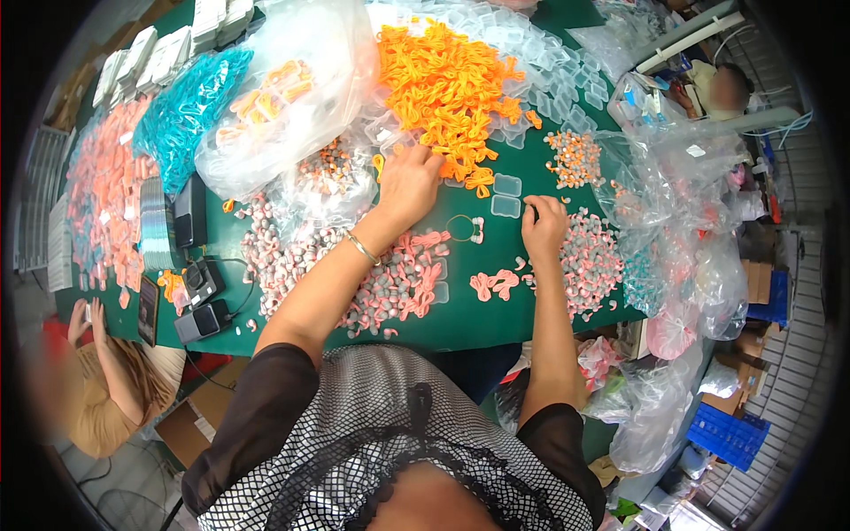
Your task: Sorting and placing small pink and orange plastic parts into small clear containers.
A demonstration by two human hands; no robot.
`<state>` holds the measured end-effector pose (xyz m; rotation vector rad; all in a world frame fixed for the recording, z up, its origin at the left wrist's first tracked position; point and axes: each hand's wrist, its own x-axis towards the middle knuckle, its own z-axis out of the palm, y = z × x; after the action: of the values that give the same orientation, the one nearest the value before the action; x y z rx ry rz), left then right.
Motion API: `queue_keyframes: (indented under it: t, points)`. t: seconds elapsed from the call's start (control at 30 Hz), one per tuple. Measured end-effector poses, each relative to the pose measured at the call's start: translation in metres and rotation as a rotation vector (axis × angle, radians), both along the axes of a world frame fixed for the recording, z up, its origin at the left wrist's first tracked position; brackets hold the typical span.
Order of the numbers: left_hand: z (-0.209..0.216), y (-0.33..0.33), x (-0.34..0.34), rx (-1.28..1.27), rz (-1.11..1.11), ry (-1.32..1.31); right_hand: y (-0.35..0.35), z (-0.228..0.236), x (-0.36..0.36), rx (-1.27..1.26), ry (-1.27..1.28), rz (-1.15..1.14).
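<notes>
My left hand (410, 184), with a bangle on the wrist, reaches to the near edge of a heap of orange cord bundles (447, 88). Its fingers curl down; whatever they grip is hidden. My right hand (544, 228) is closed, thumb and fingertips together, just right of two small clear plastic boxes (506, 207); anything in it is too small to make out. Between the hands lies a thin loop with a white piece (478, 230). Two pink cord bundles (494, 284) rest below it. More pink cord bundles (425, 243) lie under my left forearm.
Small pink-and-grey pieces (589, 265) are heaped on both sides, orange-and-grey ones (574, 159) further back. A big clear bag (292, 106), a teal bag (190, 115) and black devices (202, 323) stand left. Clear bags (682, 203) crowd the right edge. A co-worker's hands (88, 320) show far left.
</notes>
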<state>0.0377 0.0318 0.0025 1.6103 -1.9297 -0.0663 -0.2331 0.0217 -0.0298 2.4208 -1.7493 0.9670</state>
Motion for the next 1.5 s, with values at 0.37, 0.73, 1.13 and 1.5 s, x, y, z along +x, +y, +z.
queue_keyframes:
  t: [0.37,0.73,1.13,1.5]
  points:
    - [-0.002,0.014,0.113,0.330,0.369,-0.228,-0.003,0.003,0.000,0.009,0.003,0.011]
    - [0.000,0.019,0.126,0.361,0.209,-0.196,-0.024,0.006,-0.020,0.024,-0.009,-0.049]
    - [-0.003,0.020,0.130,0.271,0.171,-0.209,-0.091,-0.013,-0.033,0.021,0.231,-0.207]
    - [0.017,0.036,0.114,0.433,0.109,0.759,-0.091,-0.006,-0.019,0.092,0.295,-0.086]
